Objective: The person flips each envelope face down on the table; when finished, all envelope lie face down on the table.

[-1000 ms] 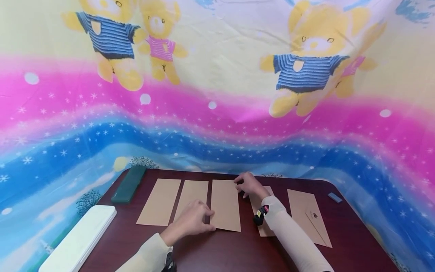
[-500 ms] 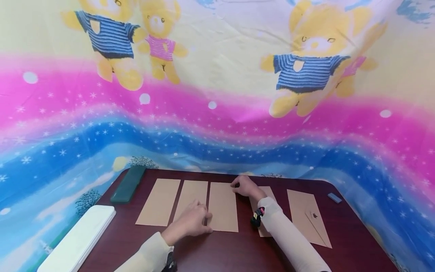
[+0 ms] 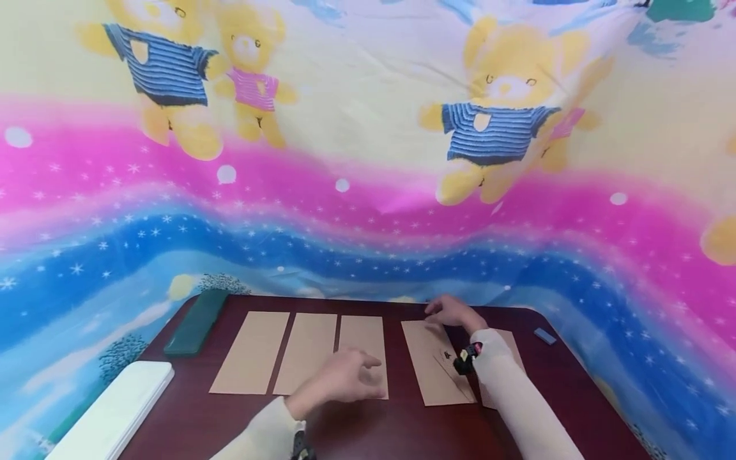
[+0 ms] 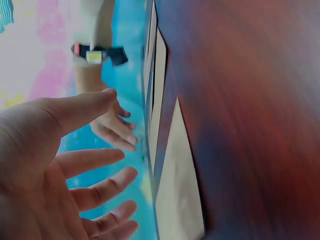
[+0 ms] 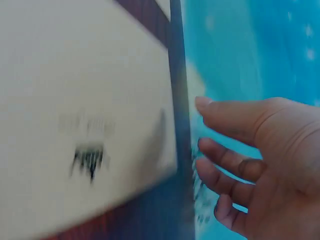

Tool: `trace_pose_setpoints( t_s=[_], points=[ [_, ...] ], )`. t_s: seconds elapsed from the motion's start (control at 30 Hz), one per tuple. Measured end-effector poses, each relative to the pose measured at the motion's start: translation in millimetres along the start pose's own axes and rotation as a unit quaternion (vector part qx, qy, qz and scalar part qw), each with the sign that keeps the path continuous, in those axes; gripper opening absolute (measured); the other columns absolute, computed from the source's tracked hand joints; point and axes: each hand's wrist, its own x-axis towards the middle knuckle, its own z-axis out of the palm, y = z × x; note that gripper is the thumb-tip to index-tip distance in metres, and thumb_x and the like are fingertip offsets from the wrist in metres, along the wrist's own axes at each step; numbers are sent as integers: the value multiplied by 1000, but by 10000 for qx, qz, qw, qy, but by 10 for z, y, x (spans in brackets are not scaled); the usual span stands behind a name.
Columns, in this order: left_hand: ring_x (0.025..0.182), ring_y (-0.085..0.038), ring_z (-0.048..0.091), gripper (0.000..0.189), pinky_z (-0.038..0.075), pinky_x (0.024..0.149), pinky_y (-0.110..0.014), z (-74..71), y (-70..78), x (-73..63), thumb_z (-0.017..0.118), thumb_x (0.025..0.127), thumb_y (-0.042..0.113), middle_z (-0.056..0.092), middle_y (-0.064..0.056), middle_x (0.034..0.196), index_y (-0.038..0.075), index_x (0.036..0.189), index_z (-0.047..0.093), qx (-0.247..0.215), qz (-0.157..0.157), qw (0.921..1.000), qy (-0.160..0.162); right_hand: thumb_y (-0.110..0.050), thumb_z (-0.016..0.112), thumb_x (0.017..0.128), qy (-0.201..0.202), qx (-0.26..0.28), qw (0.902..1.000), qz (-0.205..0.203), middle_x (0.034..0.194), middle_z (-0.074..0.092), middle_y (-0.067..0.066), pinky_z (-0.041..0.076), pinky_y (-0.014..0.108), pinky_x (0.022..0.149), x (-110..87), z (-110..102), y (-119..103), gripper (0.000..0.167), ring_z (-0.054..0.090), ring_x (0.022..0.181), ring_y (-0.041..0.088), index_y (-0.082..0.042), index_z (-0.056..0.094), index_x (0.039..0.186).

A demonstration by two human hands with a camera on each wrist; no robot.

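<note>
Five-like brown paper envelopes lie in a row: the first envelope [image 3: 250, 351] at left, then a second envelope [image 3: 307, 345] and a third envelope [image 3: 362, 335], all plain side up. Over the near part of the third hovers my left hand [image 3: 347, 375], fingers spread and holding nothing. A fourth envelope [image 3: 428, 364], flap side up with a small dark printed mark, lies beyond a wider gap. My right hand [image 3: 451, 312] is at its far edge, fingers loosely bent with nothing between them, as the right wrist view shows. A further envelope [image 3: 508, 358] is partly hidden by my right forearm.
A green case [image 3: 197, 322] stands at the table's back left, and a long white case [image 3: 115, 409] is nearer on the left edge. A small blue-grey block [image 3: 545, 336] lies at the right. Behind the dark red table [image 3: 402, 434] hangs a bear-printed cloth [image 3: 345, 147].
My right hand has left the third envelope's far right corner and moved right to the fourth. The left hand has come away from the third envelope's near edge. The head view has shifted slightly.
</note>
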Motion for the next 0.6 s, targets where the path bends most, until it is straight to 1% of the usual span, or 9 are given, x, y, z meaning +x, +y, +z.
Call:
trace_pose_setpoints(
  t_s=[0.07, 0.1, 0.17, 0.23, 0.33, 0.4, 0.47, 0.53, 0.6],
  points=[
    [121, -26, 61, 64, 50, 100, -40, 50, 124, 40, 81, 80, 56, 73, 0, 124, 19, 132, 72, 208, 9, 9997, -150, -22, 78, 92, -62, 10, 9995, 296, 127, 68, 21, 55, 51, 95, -32, -25, 134, 38, 64, 116, 39, -1, 72, 123],
    [125, -25, 59, 61, 48, 104, -39, 74, 188, 70, 81, 80, 57, 72, 3, 126, 19, 127, 74, 311, -9, 9993, -229, -23, 79, 91, -109, 11, 9990, 442, 127, 67, 22, 55, 51, 95, -44, -41, 190, 41, 63, 118, 40, -1, 70, 124],
    [132, -23, 57, 64, 43, 112, -36, 131, 319, 154, 81, 79, 59, 71, 4, 131, 21, 130, 72, 548, -35, 9978, -384, -24, 80, 90, -173, 147, 9971, 731, 132, 64, 23, 54, 52, 97, -74, -56, 300, 46, 61, 122, 42, 0, 68, 127],
    [131, -19, 57, 67, 41, 113, -33, 188, 441, 263, 80, 79, 62, 70, 5, 130, 21, 131, 71, 898, 22, 9946, -516, -25, 82, 88, -233, 235, 9955, 887, 133, 62, 26, 53, 53, 96, -81, -82, 380, 51, 60, 122, 44, 0, 66, 129],
    [123, -16, 56, 70, 42, 107, -30, 293, 600, 423, 77, 78, 69, 69, 6, 130, 25, 132, 70, 1455, 107, 9869, -687, -26, 84, 86, -270, 365, 9940, 992, 130, 62, 26, 54, 52, 94, -56, -87, 452, 52, 61, 117, 41, 0, 66, 127],
    [110, -14, 53, 62, 43, 96, -29, 383, 685, 511, 74, 77, 74, 67, 9, 124, 30, 121, 73, 1786, 118, 9803, -842, -27, 85, 85, -318, 421, 9923, 1122, 127, 62, 24, 54, 49, 90, -32, -70, 475, 48, 62, 110, 37, -3, 68, 122],
    [103, -15, 49, 53, 42, 89, -29, 467, 749, 572, 73, 76, 76, 65, 10, 120, 32, 104, 74, 1952, 14, 9760, -967, -27, 86, 84, -379, 484, 9903, 1243, 127, 61, 21, 54, 47, 88, -10, -41, 480, 46, 61, 106, 32, -5, 68, 120],
    [99, -15, 46, 47, 41, 85, -30, 537, 799, 613, 75, 75, 76, 64, 10, 115, 32, 91, 72, 2040, -171, 9736, -1014, -27, 86, 85, -446, 427, 9904, 1235, 126, 61, 19, 54, 46, 87, 10, -21, 461, 46, 61, 103, 29, -7, 67, 122],
    [100, -15, 47, 47, 41, 85, -30, 589, 837, 636, 75, 74, 76, 64, 10, 111, 32, 87, 72, 2301, -303, 9682, -934, -26, 85, 86, -507, 320, 9920, 1110, 125, 61, 19, 54, 47, 86, 31, -9, 427, 45, 61, 100, 28, -7, 67, 123]
  ],
)
